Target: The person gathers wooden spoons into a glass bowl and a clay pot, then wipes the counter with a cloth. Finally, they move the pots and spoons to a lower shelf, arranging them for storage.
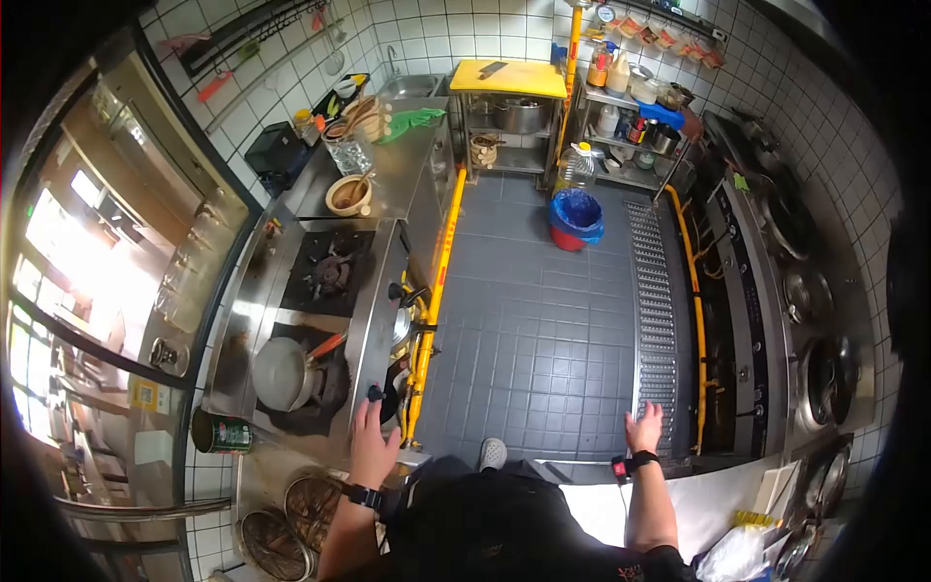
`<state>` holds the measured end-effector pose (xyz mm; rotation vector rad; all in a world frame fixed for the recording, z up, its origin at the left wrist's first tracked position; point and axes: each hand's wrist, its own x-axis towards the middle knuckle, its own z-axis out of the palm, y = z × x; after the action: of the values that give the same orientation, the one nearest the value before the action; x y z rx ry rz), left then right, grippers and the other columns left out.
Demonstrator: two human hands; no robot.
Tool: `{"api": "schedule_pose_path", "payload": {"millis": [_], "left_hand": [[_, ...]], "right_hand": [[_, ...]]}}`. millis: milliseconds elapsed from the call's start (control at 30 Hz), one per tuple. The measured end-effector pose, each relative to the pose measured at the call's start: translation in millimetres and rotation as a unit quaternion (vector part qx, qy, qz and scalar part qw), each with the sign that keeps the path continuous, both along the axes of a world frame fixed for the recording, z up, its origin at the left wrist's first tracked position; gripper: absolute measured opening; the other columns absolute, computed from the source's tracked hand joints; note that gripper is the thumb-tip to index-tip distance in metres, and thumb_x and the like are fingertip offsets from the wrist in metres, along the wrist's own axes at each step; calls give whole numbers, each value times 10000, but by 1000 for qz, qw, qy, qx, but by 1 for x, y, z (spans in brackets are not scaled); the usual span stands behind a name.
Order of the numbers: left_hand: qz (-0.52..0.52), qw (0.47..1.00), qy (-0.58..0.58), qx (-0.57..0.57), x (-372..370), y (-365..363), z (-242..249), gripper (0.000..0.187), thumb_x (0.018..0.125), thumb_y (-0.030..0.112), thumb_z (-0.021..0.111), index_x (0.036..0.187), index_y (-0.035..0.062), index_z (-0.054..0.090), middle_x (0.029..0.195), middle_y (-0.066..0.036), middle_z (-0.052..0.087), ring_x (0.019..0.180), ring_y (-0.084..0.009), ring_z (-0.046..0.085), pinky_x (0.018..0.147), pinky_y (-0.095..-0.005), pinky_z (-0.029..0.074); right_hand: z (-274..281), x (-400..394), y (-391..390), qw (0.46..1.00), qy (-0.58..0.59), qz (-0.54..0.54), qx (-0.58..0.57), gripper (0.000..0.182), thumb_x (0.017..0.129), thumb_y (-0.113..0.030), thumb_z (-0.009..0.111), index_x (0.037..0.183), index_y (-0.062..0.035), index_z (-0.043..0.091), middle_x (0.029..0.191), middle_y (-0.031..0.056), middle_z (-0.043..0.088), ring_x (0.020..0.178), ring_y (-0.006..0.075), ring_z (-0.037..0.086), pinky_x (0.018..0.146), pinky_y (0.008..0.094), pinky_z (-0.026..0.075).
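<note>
My left hand (372,448) reaches to the front of the gas stove (254,335), fingers stretched and thumb apart. Its fingertips are right at a black stove knob (375,393). On the near burner stands a grey pot (281,373) with a red-handled utensil (328,345) beside its rim. The far burner (333,274) carries nothing. My right hand (643,429) hangs open and holds nothing, fingers spread, over the near end of the metal floor grate (653,301). Each wrist wears a dark band.
Yellow gas pipes (444,262) run along both cooking lines. A red bin (570,233) with a blue liner stands on the grey tiled floor (529,310). A wooden bowl (348,196) sits past the stove. Pans (807,293) line the right-hand range. A yellow board (508,80) lies at the back.
</note>
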<state>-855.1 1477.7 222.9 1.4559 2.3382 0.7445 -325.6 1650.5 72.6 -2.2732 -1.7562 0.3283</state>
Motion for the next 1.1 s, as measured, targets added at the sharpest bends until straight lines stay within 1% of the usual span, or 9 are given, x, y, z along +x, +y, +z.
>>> {"api": "schedule_pose_path", "payload": {"millis": [400, 500, 567, 600, 633, 667, 700, 833, 1100], "left_hand": [[-72, 996, -30, 52, -80, 266, -24, 618, 834, 139, 706, 1370, -31, 449, 1443, -269, 411, 1311, -439, 432, 1099, -453, 379], [-80, 993, -37, 76, -112, 340, -25, 595, 838, 135, 703, 1353, -42, 464, 1427, -273, 432, 1313, -433, 436, 1092, -447, 389], [-83, 993, -57, 64, -129, 389, -24, 587, 839, 138, 701, 1351, -35, 473, 1430, -269, 434, 1312, -429, 439, 1093, -443, 390], [-87, 993, -60, 59, -138, 413, -22, 592, 840, 154, 703, 1355, -25, 475, 1435, -262, 432, 1312, -426, 442, 1093, -445, 391], [-90, 992, -65, 61, -146, 438, -22, 592, 840, 154, 703, 1355, -25, 475, 1435, -262, 432, 1312, -426, 442, 1093, -445, 391], [-96, 992, -52, 58, -155, 464, -23, 588, 841, 162, 703, 1353, -21, 479, 1437, -257, 433, 1313, -423, 442, 1092, -447, 392], [-101, 993, -39, 51, -163, 486, -22, 585, 843, 169, 702, 1351, -17, 483, 1439, -253, 433, 1314, -420, 442, 1092, -450, 393], [-122, 992, -2, -7, -193, 570, -29, 587, 846, 185, 702, 1348, -31, 487, 1448, -270, 420, 1322, -420, 437, 1106, -461, 378], [-117, 979, -167, 5, -188, 739, -44, 526, 864, 182, 703, 1311, -24, 520, 1367, -271, 506, 1268, -400, 499, 1080, -440, 408]], "right_hand": [[-8, -98, 131, 991, 53, 68, -106, 613, 825, -357, 735, 1291, 0, 558, 1400, 290, 454, 1284, 431, 469, 1080, 443, 416], [-37, -77, 145, 983, 40, -22, -177, 582, 819, -388, 737, 1239, -6, 610, 1277, 277, 571, 1269, 409, 490, 1071, 434, 424], [-76, -51, 139, 975, -17, -90, -202, 514, 803, -428, 719, 1082, 2, 689, 1060, 234, 693, 1039, 389, 652, 910, 460, 520], [-154, 2, 125, 969, -55, -34, -237, 490, 789, -458, 703, 960, 2, 719, 1021, 237, 700, 959, 386, 678, 847, 471, 538], [-94, -26, 141, 936, 24, -115, -332, 424, 788, -457, 681, 881, -47, 738, 979, 222, 705, 950, 379, 679, 835, 471, 543], [-117, -13, 136, 930, 55, -173, -319, 378, 802, -432, 654, 905, -80, 743, 969, 210, 709, 938, 380, 682, 805, 483, 545], [-135, 2, 129, 955, 37, -71, -286, 505, 780, -500, 639, 942, -37, 758, 983, 236, 707, 990, 379, 678, 878, 451, 525], [-101, -38, 183, 922, 75, -186, -331, 488, 777, -479, 642, 942, -35, 757, 933, 228, 715, 952, 360, 694, 851, 424, 528], [-111, -71, 392, 938, 41, -69, -338, 368, 842, -420, 618, 938, -92, 756, 962, 182, 725, 947, 344, 690, 816, 435, 533]]}}
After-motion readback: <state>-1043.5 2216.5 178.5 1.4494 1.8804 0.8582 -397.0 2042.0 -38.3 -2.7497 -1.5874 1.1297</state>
